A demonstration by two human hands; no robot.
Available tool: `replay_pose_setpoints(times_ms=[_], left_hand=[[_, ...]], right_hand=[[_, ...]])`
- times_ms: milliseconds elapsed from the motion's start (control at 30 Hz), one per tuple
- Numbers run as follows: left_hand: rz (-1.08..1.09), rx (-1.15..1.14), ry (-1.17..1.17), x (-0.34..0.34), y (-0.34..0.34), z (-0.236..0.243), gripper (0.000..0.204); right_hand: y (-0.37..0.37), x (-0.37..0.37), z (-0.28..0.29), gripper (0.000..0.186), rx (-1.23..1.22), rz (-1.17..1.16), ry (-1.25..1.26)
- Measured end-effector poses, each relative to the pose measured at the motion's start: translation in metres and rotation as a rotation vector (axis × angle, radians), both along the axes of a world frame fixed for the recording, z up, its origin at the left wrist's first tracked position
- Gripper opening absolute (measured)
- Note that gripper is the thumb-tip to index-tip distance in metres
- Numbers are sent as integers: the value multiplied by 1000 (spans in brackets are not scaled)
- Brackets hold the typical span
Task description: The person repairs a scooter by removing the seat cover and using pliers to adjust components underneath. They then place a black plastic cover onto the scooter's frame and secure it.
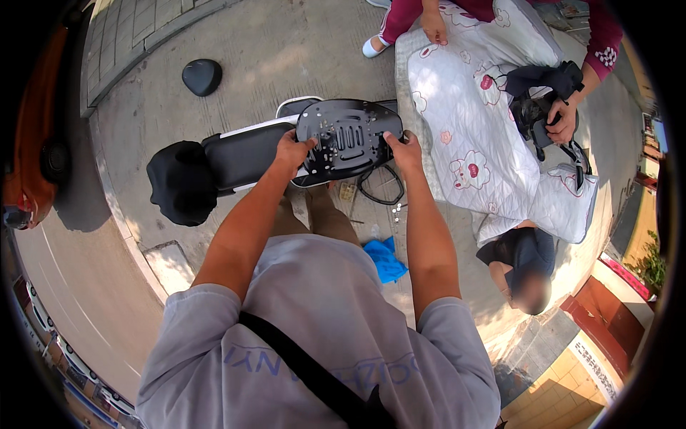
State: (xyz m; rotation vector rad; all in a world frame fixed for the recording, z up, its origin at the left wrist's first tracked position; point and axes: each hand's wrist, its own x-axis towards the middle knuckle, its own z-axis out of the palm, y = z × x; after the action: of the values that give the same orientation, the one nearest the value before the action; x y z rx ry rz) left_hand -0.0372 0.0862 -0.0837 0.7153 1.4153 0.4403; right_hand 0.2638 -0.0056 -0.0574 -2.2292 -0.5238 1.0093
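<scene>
A black plastic seat base (349, 143), rounded, with raised ribs in the middle and white bits scattered over it, is held level in front of me above a scooter. My left hand (293, 152) grips its near left edge, thumb on top. At the right end, my right hand (404, 150) pinches its rim, thumb also on top. Most of my fingers are hidden underneath. Below lies the scooter's long black seat (250, 151) with white trim, and a black padded piece (181, 182) at its left end.
A quilted white cover (464, 136) drapes the scooter's front. Another person's hand (563, 121) is at the black handlebar (532, 111); a second person (529, 261) is low at right. A black saddle (202, 77), black loop (380, 187) and blue cloth (386, 259) lie on the pavement.
</scene>
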Motion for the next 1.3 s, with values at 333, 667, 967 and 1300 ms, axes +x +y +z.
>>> replay_pose_setpoints(times_ms=[333,667,967,1300], left_hand=[[-92,67,156,3,0,11,64],[39,-66,-125,-6,-2,3,46],[86,-184,-212,-13,4,3,35],[44,-86,-212,-15,3,5,38]], right_hand=[[3,3,-23,70,-23,5,127],[0,8,-35,68,-49,-28,167],[3,-4,-27,71,-48,-18,124],[5,-11,-6,68,-55,-10,126]])
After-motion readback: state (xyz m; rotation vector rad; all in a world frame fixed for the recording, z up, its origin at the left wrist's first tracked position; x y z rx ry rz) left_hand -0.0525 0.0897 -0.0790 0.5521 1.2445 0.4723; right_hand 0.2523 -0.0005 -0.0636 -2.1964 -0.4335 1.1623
